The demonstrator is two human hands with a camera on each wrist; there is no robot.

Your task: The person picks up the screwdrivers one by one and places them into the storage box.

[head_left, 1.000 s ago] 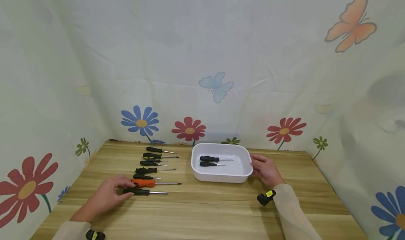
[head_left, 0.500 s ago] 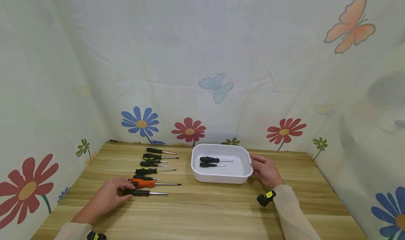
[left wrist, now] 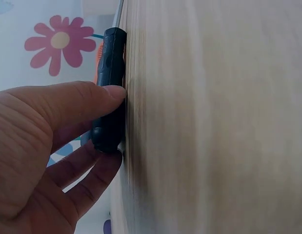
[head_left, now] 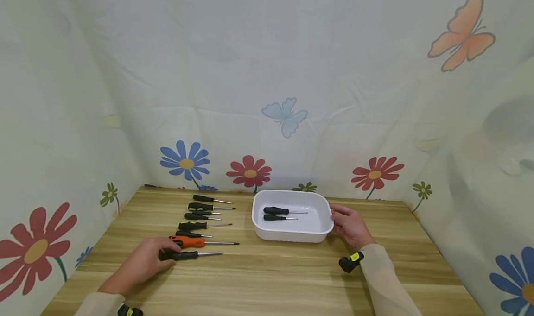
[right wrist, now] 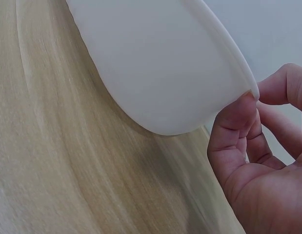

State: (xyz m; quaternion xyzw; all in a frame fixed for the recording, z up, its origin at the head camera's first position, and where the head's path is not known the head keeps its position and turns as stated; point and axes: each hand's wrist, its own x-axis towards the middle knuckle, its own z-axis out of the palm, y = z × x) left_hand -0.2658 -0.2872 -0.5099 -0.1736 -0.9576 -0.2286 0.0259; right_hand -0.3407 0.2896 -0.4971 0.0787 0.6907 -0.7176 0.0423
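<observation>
My left hand (head_left: 147,262) pinches the handle of a black screwdriver (head_left: 185,255), the nearest in a column of screwdrivers. In the left wrist view the thumb lies across this black handle (left wrist: 111,63), close over the table, with fingers behind and below its end. Just beyond it lies an orange screwdriver (head_left: 193,242). On the right, my right hand (head_left: 351,225) holds the right end of a white rectangular tray (head_left: 292,236). The right wrist view shows thumb and finger pinching the tray's rim (right wrist: 252,87). Two black screwdrivers, one larger (head_left: 276,211) and one smaller (head_left: 274,218), lie inside the tray.
Several more black-handled screwdrivers, among them one with a yellow-marked handle (head_left: 200,206), lie in a column behind the orange one, tips pointing right. The wooden table (head_left: 267,283) ends at a flowered curtain (head_left: 217,75) at the back and sides.
My left hand has closed its thumb and fingers on the nearest black screwdriver, which has shifted very slightly. The right hand and the tray stay where they were.
</observation>
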